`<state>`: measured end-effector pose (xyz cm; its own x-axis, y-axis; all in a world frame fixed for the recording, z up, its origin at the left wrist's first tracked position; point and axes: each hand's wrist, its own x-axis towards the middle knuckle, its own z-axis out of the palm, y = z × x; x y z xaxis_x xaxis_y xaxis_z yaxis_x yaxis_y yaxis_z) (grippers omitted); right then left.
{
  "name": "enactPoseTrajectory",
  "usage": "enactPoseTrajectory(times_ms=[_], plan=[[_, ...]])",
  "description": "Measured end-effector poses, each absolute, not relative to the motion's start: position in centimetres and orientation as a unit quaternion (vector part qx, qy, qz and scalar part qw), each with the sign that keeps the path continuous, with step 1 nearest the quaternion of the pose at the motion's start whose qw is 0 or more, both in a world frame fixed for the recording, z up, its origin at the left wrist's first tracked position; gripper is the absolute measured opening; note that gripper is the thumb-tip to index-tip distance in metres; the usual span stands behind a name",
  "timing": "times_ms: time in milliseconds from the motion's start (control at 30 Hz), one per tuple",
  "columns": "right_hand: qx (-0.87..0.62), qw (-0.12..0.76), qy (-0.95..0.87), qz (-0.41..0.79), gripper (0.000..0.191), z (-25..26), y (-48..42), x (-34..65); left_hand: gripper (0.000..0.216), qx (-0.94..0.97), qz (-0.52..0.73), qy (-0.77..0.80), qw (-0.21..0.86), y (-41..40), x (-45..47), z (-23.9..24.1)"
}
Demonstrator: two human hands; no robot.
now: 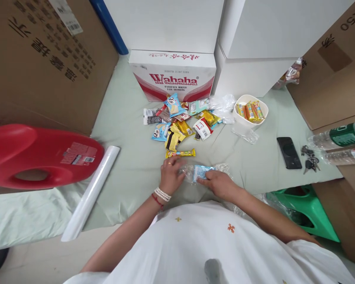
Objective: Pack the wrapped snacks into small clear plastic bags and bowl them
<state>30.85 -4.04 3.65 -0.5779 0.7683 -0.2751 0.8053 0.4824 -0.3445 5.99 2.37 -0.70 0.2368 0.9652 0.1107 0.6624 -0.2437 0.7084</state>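
Note:
On the cloth-covered table in front of me, a clear plastic bag (188, 170) lies between my hands with a blue snack packet (200, 172) in or under it. My right hand (220, 184) grips the packet at its right side, thumb and fingers over it. At the bag's left end, the fingers of my left hand (170, 175) are curled against the plastic, their tips slightly blurred. A yellow wrapped candy stick (180, 153) lies just beyond my left hand. Farther back is a heap of wrapped snacks, among them a blue packet (174, 105) and a yellow packet (174, 139).
A white bowl (239, 117) holds several yellow-orange wrapped sticks, with loose plastic bags (223, 105) beside it. Behind stands a Wahaha carton (173, 75). A phone (289, 153), keys (311, 159) and bottles (347, 135) lie right; a red jug (47, 156) and white roll (91, 193) left.

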Motion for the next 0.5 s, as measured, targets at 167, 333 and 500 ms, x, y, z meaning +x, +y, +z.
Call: enactPoseTrajectory(times_ms=[167,333,500], plan=[[0.476,0.045,0.849,-0.224,0.039,3.8,-4.1,30.9,0.026,0.667,0.267,0.564,0.407,2.3,4.9,0.9],[0.481,0.03,0.846,-0.227,0.037,3.7,-4.2,30.6,0.04,0.586,0.227,0.619,0.47,1.4,5.5,2.5],[0.486,0.01,0.842,-0.234,0.031,3.3,-4.5,30.7,0.036,0.58,0.174,0.594,0.53,1.0,7.0,3.9]])
